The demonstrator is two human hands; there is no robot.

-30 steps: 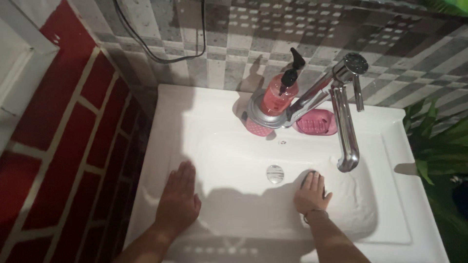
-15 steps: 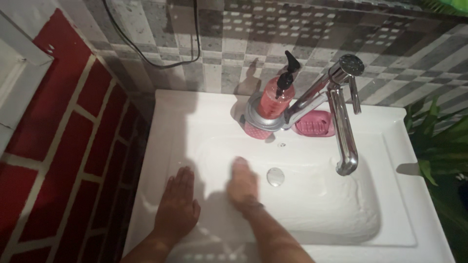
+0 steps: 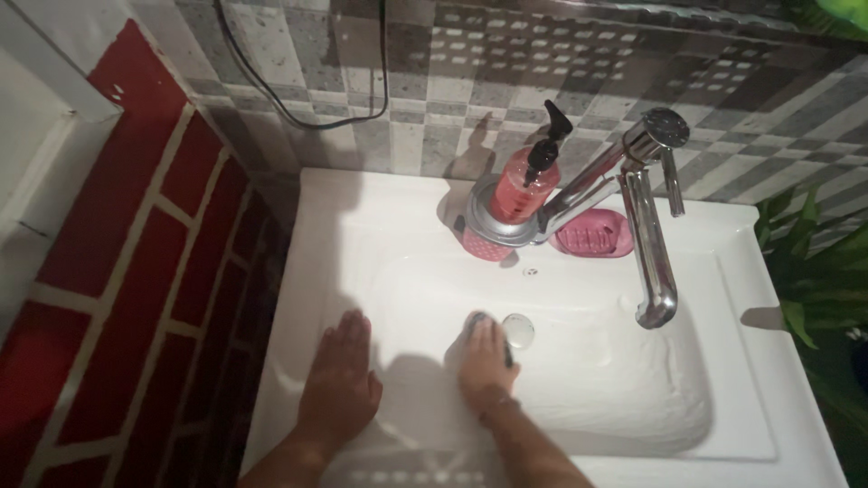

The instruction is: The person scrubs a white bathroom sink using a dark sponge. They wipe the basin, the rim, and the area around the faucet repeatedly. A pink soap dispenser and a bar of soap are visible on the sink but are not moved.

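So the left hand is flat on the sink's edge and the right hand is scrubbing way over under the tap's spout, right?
Not quite. The left hand does lie flat on the rim of the white sink, but the right hand is not under the tap spout. The head view shows it in the middle of the basin, pressing a dark scrubber right beside the drain plug.

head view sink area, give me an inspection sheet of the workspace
surface: white sink, basin wet and foamy on the right.
job's things: dark scrubber under the right hand, beside the drain plug.
clutter: red soap bottle, pink soap dish, chrome tap.
hands: left hand flat on the sink's left rim, fingers spread; right hand pressing the scrubber in the basin.
cables: black cable hanging on the tiled wall.
surroundings: red brick wall left, green plant right.
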